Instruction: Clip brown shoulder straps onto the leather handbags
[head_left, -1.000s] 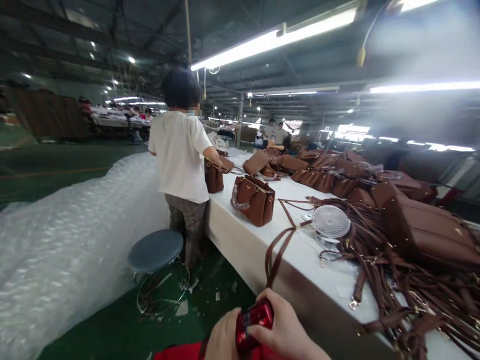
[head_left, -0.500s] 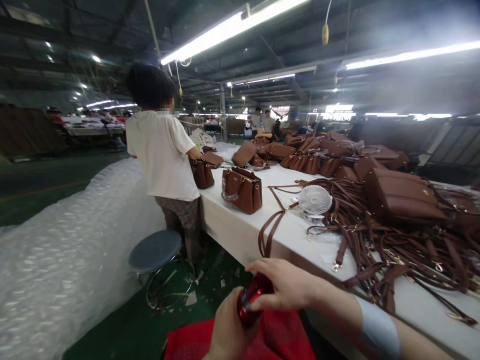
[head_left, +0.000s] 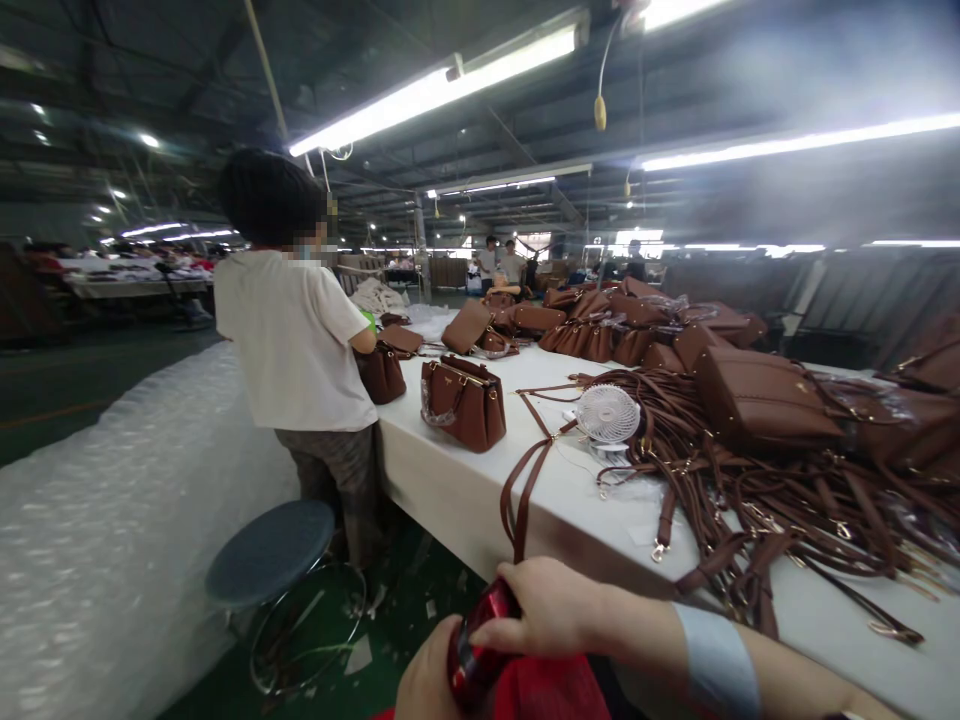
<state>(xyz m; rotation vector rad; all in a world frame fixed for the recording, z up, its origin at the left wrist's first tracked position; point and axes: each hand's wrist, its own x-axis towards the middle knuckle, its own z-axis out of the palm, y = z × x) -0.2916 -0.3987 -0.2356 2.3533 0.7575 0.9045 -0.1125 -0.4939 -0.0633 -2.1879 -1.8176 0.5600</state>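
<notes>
A shiny red object with a dark band (head_left: 480, 640) is held low in front of me, below the table's front edge. My left hand (head_left: 429, 672) wraps round its lower left side. From the right, my right hand (head_left: 541, 612) grips its upper part, with the thumb across the front. A light blue band circles my right forearm. Just above my hands, a brown strap (head_left: 521, 500) loops over the table's edge. On the table (head_left: 450, 490) stands one brown handbag (head_left: 465, 405) with wrapped handles, beyond my hands.
A small white fan (head_left: 607, 414) stands among many brown straps (head_left: 720, 500). Brown handbags are heaped behind. A person in a white shirt (head_left: 292, 340) stands at the table's left, near a round stool (head_left: 270, 552) and bubble wrap (head_left: 150, 530).
The view has turned a little to the right and up, so the scene sits further left. Both hands still hold the red object, and the right fingers have curled closer round its top.
</notes>
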